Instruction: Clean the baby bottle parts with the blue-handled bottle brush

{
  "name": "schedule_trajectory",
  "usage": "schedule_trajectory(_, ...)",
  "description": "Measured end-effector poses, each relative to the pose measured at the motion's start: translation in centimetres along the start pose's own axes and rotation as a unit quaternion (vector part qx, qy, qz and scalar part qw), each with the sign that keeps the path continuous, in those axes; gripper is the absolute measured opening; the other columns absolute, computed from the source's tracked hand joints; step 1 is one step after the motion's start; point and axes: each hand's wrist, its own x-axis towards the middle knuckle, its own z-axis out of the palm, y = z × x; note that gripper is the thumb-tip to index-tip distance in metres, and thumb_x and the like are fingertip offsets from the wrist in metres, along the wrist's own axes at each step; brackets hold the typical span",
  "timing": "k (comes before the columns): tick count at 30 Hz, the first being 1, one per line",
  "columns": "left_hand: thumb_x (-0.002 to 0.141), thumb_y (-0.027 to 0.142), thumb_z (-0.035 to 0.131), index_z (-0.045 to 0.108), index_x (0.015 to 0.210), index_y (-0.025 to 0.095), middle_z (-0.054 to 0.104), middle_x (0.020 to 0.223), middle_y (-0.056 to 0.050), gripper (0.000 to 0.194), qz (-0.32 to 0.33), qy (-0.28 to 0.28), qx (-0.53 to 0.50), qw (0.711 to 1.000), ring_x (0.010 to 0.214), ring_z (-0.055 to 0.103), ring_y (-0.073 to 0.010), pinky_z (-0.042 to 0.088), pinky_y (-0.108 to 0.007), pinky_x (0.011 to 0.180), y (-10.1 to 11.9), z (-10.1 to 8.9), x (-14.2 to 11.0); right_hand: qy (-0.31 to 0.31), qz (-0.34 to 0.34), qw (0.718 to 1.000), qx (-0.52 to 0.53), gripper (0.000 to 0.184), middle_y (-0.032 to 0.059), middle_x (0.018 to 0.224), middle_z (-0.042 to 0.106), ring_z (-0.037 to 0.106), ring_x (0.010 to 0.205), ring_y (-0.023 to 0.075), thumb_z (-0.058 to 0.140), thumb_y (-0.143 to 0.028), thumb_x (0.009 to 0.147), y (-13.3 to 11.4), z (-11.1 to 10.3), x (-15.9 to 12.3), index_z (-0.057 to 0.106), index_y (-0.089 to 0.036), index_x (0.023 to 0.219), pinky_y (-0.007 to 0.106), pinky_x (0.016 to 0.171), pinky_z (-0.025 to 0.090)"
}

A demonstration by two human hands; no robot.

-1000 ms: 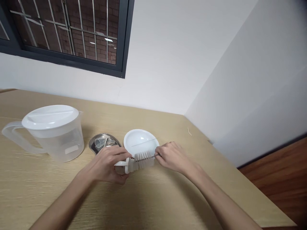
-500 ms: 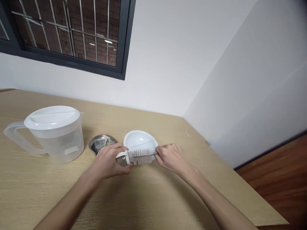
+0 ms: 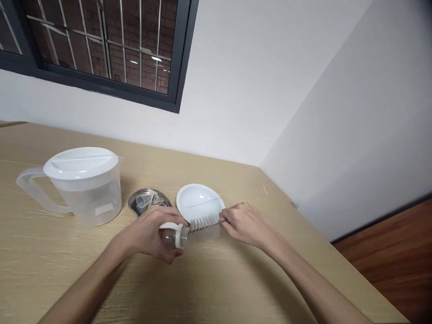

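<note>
My left hand (image 3: pixel 155 231) is wrapped round a small clear bottle (image 3: pixel 170 237) with a white ring and handle, its mouth facing right. In my right hand (image 3: pixel 241 220) the fingers are closed on the twisted wire stem of a bottle brush (image 3: pixel 204 229) with white bristles. The brush's left end is at the bottle's mouth; most of the bristles show outside it. How far the tip goes in I cannot tell. Just behind the brush lies a white dish (image 3: pixel 199 198) with a thin clear rod (image 3: pixel 205 202) across it.
A kidney-shaped steel tray (image 3: pixel 133 209) holding small clear plastic parts lies behind my left hand. Further left stands a lidded plastic pitcher (image 3: pixel 97 189). A thin pale strip (image 3: pixel 266 189) lies near the table's (image 3: pixel 216 288) right edge. Walls and a barred window rise behind.
My left hand and the bottle have tilted and dropped slightly, and the brush now slants up towards my right hand. The whole view has shifted a little, moving things rightward.
</note>
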Motion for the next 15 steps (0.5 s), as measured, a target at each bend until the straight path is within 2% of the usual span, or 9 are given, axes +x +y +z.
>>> schedule_trajectory(6, 0.059, 0.027, 0.070, 0.071, 0.098, 0.023, 0.072, 0.096, -0.002, 0.038, 0.002, 0.053, 0.057, 0.997, 0.083, 0.065, -0.0200, 0.047, -0.030, 0.074, 0.1, 0.7, 0.5, 0.004, 0.026, 0.999, -0.027, 0.025, 0.0016, 0.056, 0.060, 0.043, 0.047, 0.0087, 0.047, -0.022, 0.082, 0.3, -0.2, -0.4, 0.063, -0.017, 0.064, 0.030, 0.055, 0.010)
schedule_trajectory(10, 0.062, 0.028, 0.069, 0.070, 0.096, 0.024, 0.072, 0.094, -0.002, 0.034, -0.031, 0.066, 0.106, 0.992, 0.084, 0.065, -0.0217, 0.046, -0.031, 0.072, -0.1, 1.3, 0.7, 0.004, 0.041, 0.997, -0.058, 0.029, 0.0031, 0.058, 0.063, 0.048, 0.048, 0.0101, 0.045, -0.024, 0.085, 0.1, 0.2, -0.4, 0.064, -0.017, 0.065, 0.030, 0.055, 0.009)
schedule_trajectory(15, 0.061, 0.032, 0.070, 0.071, 0.094, 0.023, 0.072, 0.095, -0.003, 0.034, -0.087, 0.065, 0.119, 0.987, 0.083, 0.065, -0.0220, 0.045, -0.030, 0.070, -0.2, 1.3, 0.7, 0.001, 0.040, 0.995, -0.096, 0.030, 0.0050, 0.060, 0.065, 0.054, 0.050, 0.0120, 0.044, -0.025, 0.087, -0.5, 0.1, -0.1, 0.064, -0.017, 0.066, 0.031, 0.054, 0.009)
